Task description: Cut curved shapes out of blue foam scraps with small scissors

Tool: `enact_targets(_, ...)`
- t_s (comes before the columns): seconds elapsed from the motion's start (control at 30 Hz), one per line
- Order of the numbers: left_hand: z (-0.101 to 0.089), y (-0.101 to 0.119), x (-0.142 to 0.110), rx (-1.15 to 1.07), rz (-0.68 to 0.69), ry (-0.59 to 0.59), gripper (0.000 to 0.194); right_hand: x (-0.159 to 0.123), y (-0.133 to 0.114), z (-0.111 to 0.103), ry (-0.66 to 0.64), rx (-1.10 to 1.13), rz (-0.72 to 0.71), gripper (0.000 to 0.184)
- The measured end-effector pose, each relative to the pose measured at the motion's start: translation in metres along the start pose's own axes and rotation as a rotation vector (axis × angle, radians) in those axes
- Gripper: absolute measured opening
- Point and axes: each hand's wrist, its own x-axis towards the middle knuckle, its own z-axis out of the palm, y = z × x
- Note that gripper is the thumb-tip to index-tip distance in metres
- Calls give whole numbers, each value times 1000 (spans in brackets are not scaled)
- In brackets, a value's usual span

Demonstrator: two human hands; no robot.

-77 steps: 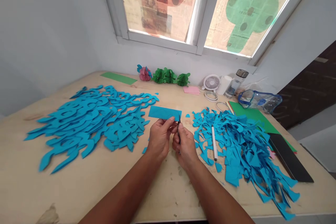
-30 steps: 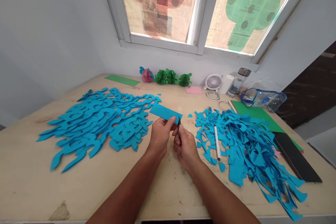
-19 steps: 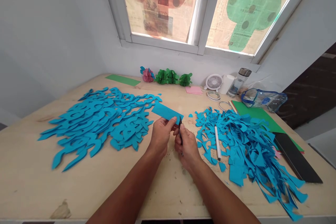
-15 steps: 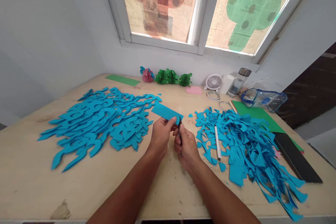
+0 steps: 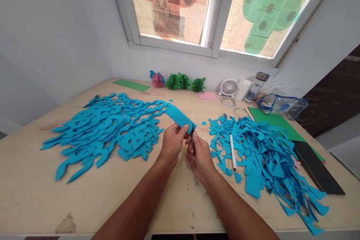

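Note:
My left hand (image 5: 172, 140) pinches a blue paper strip (image 5: 179, 115) by its near end, thumb on top. The strip points away to the upper left. Around the handles of a pair of dark scissors (image 5: 192, 135), my right hand (image 5: 201, 155) is closed, and the blades meet the strip's right-hand end. Most of the handles are hidden by the fingers. To the left lies a broad spread of blue cut-out paper shapes (image 5: 95, 127), some wavy and chained. On the right is a heap of blue paper scraps (image 5: 258, 150) with a white marker (image 5: 233, 152) lying at its left side.
Along the wall stand green folded-paper figures (image 5: 182, 81), a pink one (image 5: 158, 79), a small white fan (image 5: 228, 88) and a bottle (image 5: 256, 87). A clear pouch (image 5: 282, 107), green paper (image 5: 275, 122) and a black flat case (image 5: 319, 168) lie at the right.
The blue strip has turned in my left hand, so its far end now points more steeply away from me. The scissors have stayed at its right-hand end.

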Motion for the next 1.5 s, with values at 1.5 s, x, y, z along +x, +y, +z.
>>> enact_targets(1.5,0,-3,2,11,10,1,18,4,0,-2,-34,-7,53,50)
